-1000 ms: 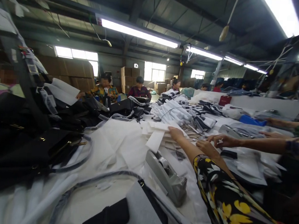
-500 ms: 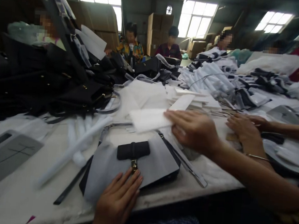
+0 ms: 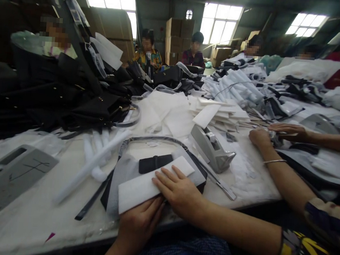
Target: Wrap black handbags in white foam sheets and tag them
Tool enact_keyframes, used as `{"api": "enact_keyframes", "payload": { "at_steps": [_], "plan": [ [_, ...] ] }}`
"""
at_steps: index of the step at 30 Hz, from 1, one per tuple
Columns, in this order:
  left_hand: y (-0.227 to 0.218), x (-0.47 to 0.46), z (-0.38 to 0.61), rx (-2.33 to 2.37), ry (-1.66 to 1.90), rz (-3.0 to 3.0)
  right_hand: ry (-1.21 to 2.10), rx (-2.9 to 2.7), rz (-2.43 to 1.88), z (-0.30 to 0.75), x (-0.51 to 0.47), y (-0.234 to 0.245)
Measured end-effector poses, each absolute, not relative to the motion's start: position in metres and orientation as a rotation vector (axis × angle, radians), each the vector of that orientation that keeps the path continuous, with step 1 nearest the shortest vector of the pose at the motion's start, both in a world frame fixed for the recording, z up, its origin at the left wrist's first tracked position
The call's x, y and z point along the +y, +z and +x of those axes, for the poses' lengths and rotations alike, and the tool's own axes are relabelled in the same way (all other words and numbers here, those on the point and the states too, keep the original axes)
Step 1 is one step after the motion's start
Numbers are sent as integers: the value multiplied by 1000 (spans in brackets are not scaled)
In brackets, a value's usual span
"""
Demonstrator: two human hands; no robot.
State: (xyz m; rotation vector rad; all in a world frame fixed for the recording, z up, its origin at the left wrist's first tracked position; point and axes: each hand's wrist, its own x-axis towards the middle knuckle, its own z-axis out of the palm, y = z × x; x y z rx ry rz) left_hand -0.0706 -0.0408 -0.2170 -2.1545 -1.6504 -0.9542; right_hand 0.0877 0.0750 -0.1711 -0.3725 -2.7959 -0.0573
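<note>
A black handbag (image 3: 114, 191), its front covered by a thin pale sheet, lies on the table before me. Its dark flap strap (image 3: 152, 163) shows above a folded white foam sheet (image 3: 136, 191) laid slantwise across the front. My right hand (image 3: 183, 192) rests on the foam sheet with its fingers stretched out and apart. Low on the bag, my left hand (image 3: 138, 222) lies at the sheet's lower edge, fingers extended and their tips hidden under the sheet. The bag's handle (image 3: 154, 138) arches away from me, wrapped in clear film.
A grey tape dispenser (image 3: 213, 152) stands right of the bag; another grey dispenser (image 3: 17, 183) is at left. White foam tubes (image 3: 91, 166), stacked foam sheets (image 3: 168, 108) and piled black bags (image 3: 73, 101) cover the table. A co-worker's hands (image 3: 262, 139) work close on the right.
My right hand has brought the white foam sheet down and left onto the bag, covering its metal clasp. My left fingers are now partly beneath the sheet. The tape dispenser has come into view.
</note>
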Motion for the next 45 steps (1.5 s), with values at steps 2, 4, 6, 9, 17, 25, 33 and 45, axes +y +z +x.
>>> {"api": "enact_keyframes", "payload": {
  "at_steps": [2,4,6,9,17,25,33,45],
  "plan": [
    [-216,-39,-72,-1621,-959,-2169,-108,-2780,-401,85,69,-172],
    [-216,-39,-73,-1598,-945,-2181,-154,-2761,-441,84,63,-175],
    [-216,-39,-73,-1604,-932,-2176,-177,-2754,-487,84,60,-178],
    [-216,-39,-73,-1628,-906,-2188,-163,-2759,-531,86,57,-181],
    [-198,-54,-75,-1430,-1118,-2177,-67,-2720,-536,86,56,-185],
    [-173,-38,-71,-1728,-1046,-2125,218,-2833,-573,83,67,-162],
    [-212,-28,-69,-1785,-746,-2115,391,-2854,-492,3,157,-73],
    [-217,-24,-71,-1749,-741,-2117,-96,-2985,89,-149,163,-94]
  ]
}}
